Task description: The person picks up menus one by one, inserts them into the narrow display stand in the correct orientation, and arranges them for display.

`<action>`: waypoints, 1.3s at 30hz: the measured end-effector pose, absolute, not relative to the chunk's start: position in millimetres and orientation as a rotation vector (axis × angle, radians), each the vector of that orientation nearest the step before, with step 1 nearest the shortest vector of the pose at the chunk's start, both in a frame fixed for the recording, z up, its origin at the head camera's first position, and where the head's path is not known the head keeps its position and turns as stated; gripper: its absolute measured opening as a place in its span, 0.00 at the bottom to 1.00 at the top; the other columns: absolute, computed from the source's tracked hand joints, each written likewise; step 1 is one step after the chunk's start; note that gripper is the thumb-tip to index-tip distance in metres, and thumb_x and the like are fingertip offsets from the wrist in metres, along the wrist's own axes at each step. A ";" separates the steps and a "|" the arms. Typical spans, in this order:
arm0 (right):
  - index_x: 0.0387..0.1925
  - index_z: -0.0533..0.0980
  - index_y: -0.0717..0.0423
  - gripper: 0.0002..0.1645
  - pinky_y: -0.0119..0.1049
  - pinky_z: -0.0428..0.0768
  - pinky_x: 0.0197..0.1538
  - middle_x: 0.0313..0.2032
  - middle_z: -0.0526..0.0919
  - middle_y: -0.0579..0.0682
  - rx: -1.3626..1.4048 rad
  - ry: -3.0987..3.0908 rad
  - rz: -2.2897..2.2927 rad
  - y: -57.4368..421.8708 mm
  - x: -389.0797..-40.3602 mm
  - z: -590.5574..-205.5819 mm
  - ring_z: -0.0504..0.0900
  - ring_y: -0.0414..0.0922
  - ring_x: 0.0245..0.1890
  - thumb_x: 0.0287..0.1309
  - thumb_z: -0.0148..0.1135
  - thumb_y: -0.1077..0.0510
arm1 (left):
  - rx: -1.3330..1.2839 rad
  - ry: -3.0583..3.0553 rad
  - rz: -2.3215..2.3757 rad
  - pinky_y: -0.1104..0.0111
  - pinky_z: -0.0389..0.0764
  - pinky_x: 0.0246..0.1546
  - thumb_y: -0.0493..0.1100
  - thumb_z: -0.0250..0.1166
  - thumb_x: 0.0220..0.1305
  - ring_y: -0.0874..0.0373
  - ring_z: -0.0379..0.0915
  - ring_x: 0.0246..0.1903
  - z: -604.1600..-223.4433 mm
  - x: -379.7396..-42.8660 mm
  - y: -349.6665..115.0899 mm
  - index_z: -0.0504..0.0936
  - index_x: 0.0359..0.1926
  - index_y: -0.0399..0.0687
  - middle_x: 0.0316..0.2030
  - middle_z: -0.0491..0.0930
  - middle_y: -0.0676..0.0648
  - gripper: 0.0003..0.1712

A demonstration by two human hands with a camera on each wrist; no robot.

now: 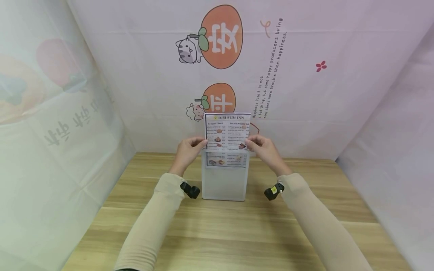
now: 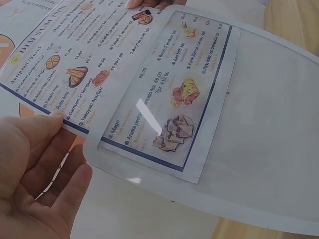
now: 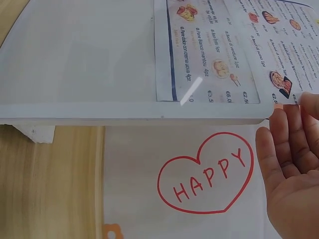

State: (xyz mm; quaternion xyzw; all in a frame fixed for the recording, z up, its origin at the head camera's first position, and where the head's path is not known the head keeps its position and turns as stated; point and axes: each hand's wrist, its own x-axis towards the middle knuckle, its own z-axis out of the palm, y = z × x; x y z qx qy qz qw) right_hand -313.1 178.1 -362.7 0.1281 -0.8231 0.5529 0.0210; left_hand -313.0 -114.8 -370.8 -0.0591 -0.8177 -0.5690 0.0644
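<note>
A printed menu sheet (image 1: 234, 130) headed "DIM SUM INN" stands upright, its lower part inside a clear sign holder (image 1: 224, 184) with a pale frame. Its upper part sticks out above the holder's top edge. My left hand (image 1: 187, 151) pinches the sheet's left edge just above the holder; in the left wrist view, the thumb (image 2: 30, 124) lies on the printed face. On the opposite edge, my right hand (image 1: 267, 150) pinches the paper between thumb and fingers. The right wrist view shows this hand's fingers (image 3: 281, 144) beside the holder's top corner.
The holder stands on a wood-grain table (image 1: 217, 233), near its back edge. Behind it hangs a white printed cloth (image 1: 152, 94) with cartoon fruit and lettering. White cloth sides (image 1: 44, 150) border the table. Both wrists carry small black cameras (image 1: 191, 190).
</note>
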 end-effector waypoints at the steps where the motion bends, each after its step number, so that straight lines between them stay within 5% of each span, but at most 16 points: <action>1: 0.51 0.77 0.57 0.25 0.47 0.77 0.49 0.46 0.80 0.56 0.399 -2.554 1.710 178.0 -313.0 -363.4 0.77 0.50 0.47 0.70 0.58 0.40 | -0.174 -2.469 -1.719 0.58 0.77 0.53 0.56 0.66 0.68 0.54 0.76 0.49 -371.3 -313.0 -114.7 0.86 0.50 0.49 0.45 0.83 0.51 0.19; 12: 0.50 0.77 0.61 0.26 0.51 0.75 0.59 0.49 0.80 0.58 0.421 -2.541 1.724 180.0 -316.7 -371.7 0.76 0.51 0.50 0.69 0.61 0.42 | -0.163 -2.482 -1.685 0.58 0.78 0.52 0.56 0.66 0.68 0.54 0.77 0.49 -377.3 -312.9 -115.1 0.86 0.50 0.49 0.45 0.84 0.51 0.19; 25: 0.50 0.78 0.59 0.25 0.43 0.74 0.53 0.48 0.79 0.55 0.390 -2.564 1.664 178.1 -316.9 -376.3 0.74 0.49 0.49 0.69 0.61 0.42 | -0.141 -2.494 -1.699 0.57 0.78 0.52 0.55 0.66 0.69 0.53 0.77 0.49 -380.6 -311.7 -116.5 0.86 0.51 0.49 0.47 0.83 0.50 0.18; 39: 0.51 0.77 0.58 0.23 0.44 0.75 0.55 0.49 0.79 0.54 0.391 -2.558 1.677 175.2 -309.8 -381.4 0.74 0.50 0.50 0.70 0.60 0.43 | -0.116 -2.490 -1.729 0.58 0.78 0.52 0.55 0.66 0.68 0.54 0.76 0.50 -388.4 -307.6 -115.6 0.85 0.51 0.50 0.47 0.83 0.51 0.18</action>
